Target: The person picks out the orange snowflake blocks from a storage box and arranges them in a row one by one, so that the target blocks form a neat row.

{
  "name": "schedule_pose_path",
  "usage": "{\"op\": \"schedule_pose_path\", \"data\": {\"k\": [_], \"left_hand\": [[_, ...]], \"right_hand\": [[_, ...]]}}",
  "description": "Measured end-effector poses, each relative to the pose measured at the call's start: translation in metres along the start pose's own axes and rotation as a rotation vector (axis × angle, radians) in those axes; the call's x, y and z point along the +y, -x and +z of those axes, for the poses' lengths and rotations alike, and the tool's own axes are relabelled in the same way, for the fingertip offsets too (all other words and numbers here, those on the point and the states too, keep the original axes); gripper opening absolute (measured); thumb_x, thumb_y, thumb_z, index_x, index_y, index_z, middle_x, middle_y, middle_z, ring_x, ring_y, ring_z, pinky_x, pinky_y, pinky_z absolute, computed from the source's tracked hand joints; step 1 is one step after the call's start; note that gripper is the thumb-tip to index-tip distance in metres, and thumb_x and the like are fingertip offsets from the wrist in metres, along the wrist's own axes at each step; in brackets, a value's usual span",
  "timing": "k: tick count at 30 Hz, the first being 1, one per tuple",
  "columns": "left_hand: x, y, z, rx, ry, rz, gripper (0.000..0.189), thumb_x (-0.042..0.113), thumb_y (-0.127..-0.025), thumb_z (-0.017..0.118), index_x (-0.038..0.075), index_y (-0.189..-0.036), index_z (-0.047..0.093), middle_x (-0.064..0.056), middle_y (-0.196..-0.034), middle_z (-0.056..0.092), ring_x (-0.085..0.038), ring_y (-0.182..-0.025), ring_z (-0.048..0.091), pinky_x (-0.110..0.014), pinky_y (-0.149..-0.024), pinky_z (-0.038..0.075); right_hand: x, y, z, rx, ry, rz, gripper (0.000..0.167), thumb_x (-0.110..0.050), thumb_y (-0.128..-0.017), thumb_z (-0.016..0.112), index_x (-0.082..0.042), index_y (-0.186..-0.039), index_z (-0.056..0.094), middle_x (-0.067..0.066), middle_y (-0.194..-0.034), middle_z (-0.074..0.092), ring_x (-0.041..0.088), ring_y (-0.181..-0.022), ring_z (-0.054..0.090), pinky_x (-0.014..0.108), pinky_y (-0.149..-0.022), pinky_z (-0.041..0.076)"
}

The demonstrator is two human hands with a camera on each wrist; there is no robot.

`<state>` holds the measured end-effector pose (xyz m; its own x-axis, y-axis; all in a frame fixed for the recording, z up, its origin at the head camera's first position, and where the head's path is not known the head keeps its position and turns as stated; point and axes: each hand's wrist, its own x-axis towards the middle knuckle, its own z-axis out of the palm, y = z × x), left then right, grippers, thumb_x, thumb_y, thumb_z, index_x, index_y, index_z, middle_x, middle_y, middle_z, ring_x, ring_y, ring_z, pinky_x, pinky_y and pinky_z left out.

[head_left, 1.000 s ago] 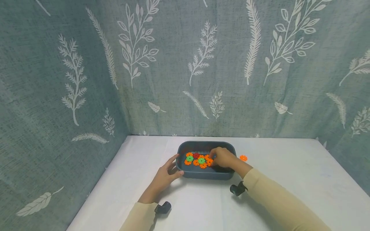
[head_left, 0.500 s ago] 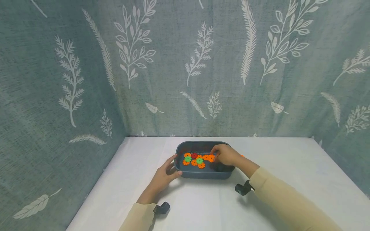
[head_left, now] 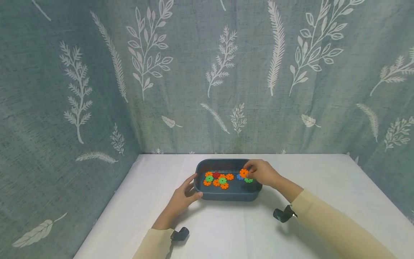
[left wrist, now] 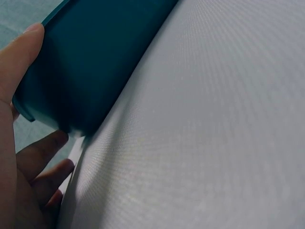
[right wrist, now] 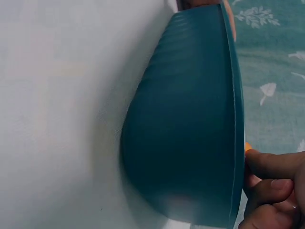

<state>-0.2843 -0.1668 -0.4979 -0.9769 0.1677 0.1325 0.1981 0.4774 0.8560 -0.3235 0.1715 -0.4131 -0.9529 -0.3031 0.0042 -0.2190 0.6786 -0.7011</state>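
A dark blue-green tray [head_left: 226, 196] stands on the white table in the head view. My left hand [head_left: 181, 200] holds its left end, thumb at the front rim and fingers at the side; the left wrist view shows the thumb on the tray wall [left wrist: 90, 62]. Over the tray's right part, my right hand [head_left: 264, 173] pinches an orange flower-shaped disc [head_left: 244, 173]. Just below it lie a blue disc [head_left: 239, 177] and a green disc [head_left: 248, 180], partly covered. Several orange discs [head_left: 224, 186], a red disc [head_left: 216, 175] and green discs [head_left: 209, 178] lie further left inside.
White cloth covers the table [head_left: 220, 226]. A grey-green curtain [head_left: 194, 108] with white leaf prints hangs behind the table and along its left side. Each wrist carries a small black camera, such as the left camera [head_left: 180, 234].
My right hand has picked an orange disc from the cluster and carried it rightward and up. The blue and green discs beneath came into view; the loose orange disc on the table is now hidden.
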Motion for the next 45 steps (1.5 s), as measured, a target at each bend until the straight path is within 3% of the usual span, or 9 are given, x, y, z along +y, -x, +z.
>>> {"op": "schedule_pose_path", "data": {"k": [8, 16, 26, 33, 40, 45], "left_hand": [[-0.001, 0.001, -0.001, -0.003, 0.002, 0.01, 0.08, 0.048, -0.08, 0.077, 0.037, -0.149, 0.038, -0.006, -0.151, 0.04, -0.033, -0.134, 0.042, -0.063, -0.106, 0.028], [0.0, 0.001, -0.001, -0.001, 0.035, 0.016, 0.079, 0.038, -0.082, 0.079, 0.031, -0.15, 0.038, -0.008, -0.151, 0.04, -0.034, -0.134, 0.042, -0.065, -0.106, 0.025], [0.0, 0.001, -0.001, -0.012, 0.01, 0.012, 0.08, 0.05, -0.08, 0.076, 0.039, -0.149, 0.037, -0.006, -0.15, 0.041, -0.031, -0.133, 0.043, -0.065, -0.105, 0.027], [-0.002, 0.001, -0.001, -0.006, -0.003, 0.015, 0.079, 0.051, -0.08, 0.076, 0.041, -0.148, 0.038, -0.008, -0.149, 0.043, -0.032, -0.132, 0.045, -0.067, -0.105, 0.026], [-0.004, -0.001, -0.001, -0.004, -0.011, 0.005, 0.079, 0.051, -0.079, 0.077, 0.043, -0.147, 0.037, -0.009, -0.148, 0.044, -0.031, -0.132, 0.045, -0.068, -0.106, 0.022], [-0.001, -0.001, -0.001, -0.006, -0.007, -0.011, 0.08, 0.051, -0.079, 0.077, 0.043, -0.147, 0.037, -0.009, -0.149, 0.043, -0.031, -0.133, 0.043, -0.067, -0.106, 0.022]], "right_hand": [[0.012, 0.003, -0.01, 0.016, -0.055, -0.023, 0.029, -0.006, -0.089, 0.069, -0.005, -0.118, 0.065, 0.003, -0.087, 0.064, 0.022, -0.083, 0.062, 0.035, -0.069, 0.053], [0.029, 0.006, -0.021, -0.012, -0.111, 0.034, 0.028, -0.006, -0.092, 0.065, -0.007, -0.12, 0.063, 0.006, -0.094, 0.063, 0.025, -0.087, 0.059, 0.036, -0.072, 0.053], [0.051, 0.015, -0.034, 0.01, -0.174, 0.099, 0.03, -0.005, -0.093, 0.062, -0.004, -0.122, 0.058, 0.012, -0.097, 0.06, 0.027, -0.085, 0.059, 0.038, -0.074, 0.054], [0.056, 0.02, -0.042, 0.027, -0.221, 0.144, 0.032, -0.007, -0.092, 0.063, -0.004, -0.124, 0.056, 0.012, -0.099, 0.06, 0.032, -0.08, 0.056, 0.035, -0.063, 0.049], [0.066, 0.024, -0.045, 0.052, -0.255, 0.16, 0.034, -0.007, -0.093, 0.064, -0.001, -0.125, 0.054, 0.012, -0.095, 0.058, 0.02, -0.066, 0.05, 0.027, -0.053, 0.043], [0.077, 0.025, -0.046, 0.058, -0.271, 0.16, 0.035, -0.006, -0.093, 0.063, 0.0, -0.126, 0.052, 0.015, -0.093, 0.058, 0.02, -0.061, 0.047, 0.027, -0.05, 0.041]]}}
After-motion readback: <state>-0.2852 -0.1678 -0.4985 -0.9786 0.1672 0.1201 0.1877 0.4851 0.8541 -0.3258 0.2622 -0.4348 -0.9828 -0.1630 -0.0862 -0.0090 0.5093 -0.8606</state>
